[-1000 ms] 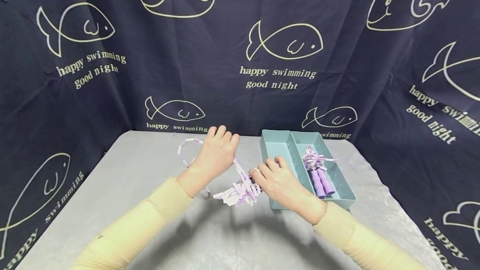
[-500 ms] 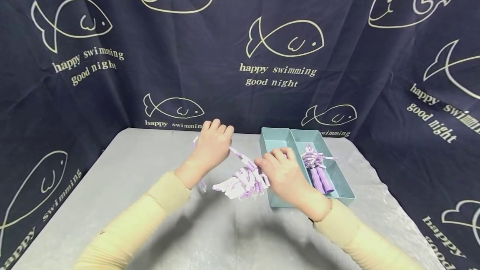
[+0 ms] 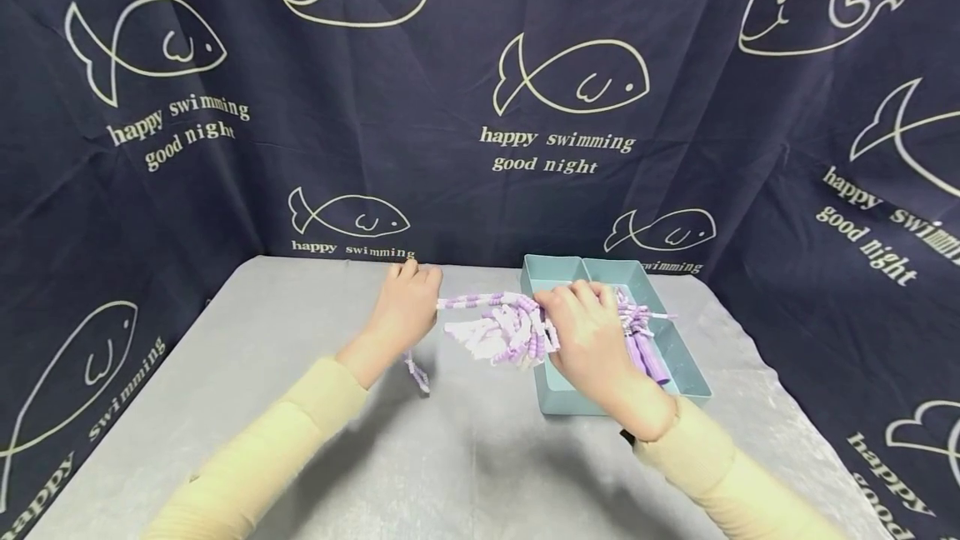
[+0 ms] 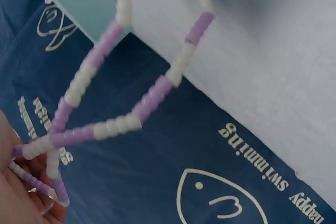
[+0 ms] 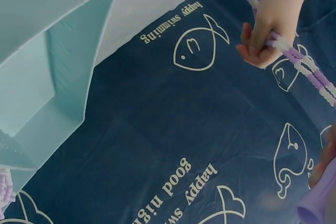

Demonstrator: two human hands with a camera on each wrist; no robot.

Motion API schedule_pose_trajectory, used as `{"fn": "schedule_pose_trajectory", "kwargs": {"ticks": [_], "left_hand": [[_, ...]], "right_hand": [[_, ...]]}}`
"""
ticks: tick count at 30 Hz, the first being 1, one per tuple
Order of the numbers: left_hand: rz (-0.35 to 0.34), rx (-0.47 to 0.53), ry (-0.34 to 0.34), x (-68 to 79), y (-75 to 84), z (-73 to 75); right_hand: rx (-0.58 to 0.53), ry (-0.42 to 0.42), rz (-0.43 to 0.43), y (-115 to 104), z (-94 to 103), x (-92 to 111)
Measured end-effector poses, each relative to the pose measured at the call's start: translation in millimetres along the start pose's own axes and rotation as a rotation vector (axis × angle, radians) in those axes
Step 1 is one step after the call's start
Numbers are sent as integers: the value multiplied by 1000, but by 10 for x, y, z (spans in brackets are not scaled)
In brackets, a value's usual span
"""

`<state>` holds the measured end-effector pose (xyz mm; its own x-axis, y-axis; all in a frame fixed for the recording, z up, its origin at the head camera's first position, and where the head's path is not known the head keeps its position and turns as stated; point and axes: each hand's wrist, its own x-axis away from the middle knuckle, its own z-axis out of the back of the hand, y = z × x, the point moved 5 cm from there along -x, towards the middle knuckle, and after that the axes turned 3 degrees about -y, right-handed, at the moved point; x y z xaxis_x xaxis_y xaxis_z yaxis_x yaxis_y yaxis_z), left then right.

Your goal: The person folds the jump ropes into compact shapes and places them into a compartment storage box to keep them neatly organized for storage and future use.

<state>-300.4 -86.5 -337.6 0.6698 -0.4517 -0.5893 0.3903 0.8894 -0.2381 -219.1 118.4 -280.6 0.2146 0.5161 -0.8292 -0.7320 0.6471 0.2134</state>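
Observation:
A jump rope (image 3: 498, 336) of purple and white beads is held up over the table between both hands. My right hand (image 3: 588, 336) grips its bundled part in front of the box; a purple handle (image 5: 317, 198) shows beside that hand in the right wrist view. My left hand (image 3: 401, 311) holds the doubled strands at the left, and a short beaded end dangles below it. Seen from the left wrist, the beaded strands (image 4: 155, 95) spread apart from the fingers. The right hand's fingertips are hidden in the head view.
A teal box (image 3: 558, 402) with two compartments stands at the right, partly behind the right hand. Its right compartment contains another bundled jump rope with purple handles (image 3: 651, 361). A grey cloth (image 3: 315, 307) covers the table; a dark fish-print curtain (image 3: 420, 123) surrounds it.
My left hand has moved left and slightly down, drawing the strands out nearly level. My right hand has shifted right and up with the bundle, overlapping the box more.

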Motion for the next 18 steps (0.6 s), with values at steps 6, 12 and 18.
{"fn": "schedule_pose_trajectory", "kwargs": {"ticks": [6, 12, 18], "left_hand": [[-22, 19, -58, 92, 166, -21], [-35, 31, -74, 142, 322, 27], [-66, 39, -73, 188, 488, 96]], "right_hand": [[34, 4, -94, 77, -4, -19], [74, -23, -180, 158, -20, -20], [126, -39, -246, 253, -50, -34]]}}
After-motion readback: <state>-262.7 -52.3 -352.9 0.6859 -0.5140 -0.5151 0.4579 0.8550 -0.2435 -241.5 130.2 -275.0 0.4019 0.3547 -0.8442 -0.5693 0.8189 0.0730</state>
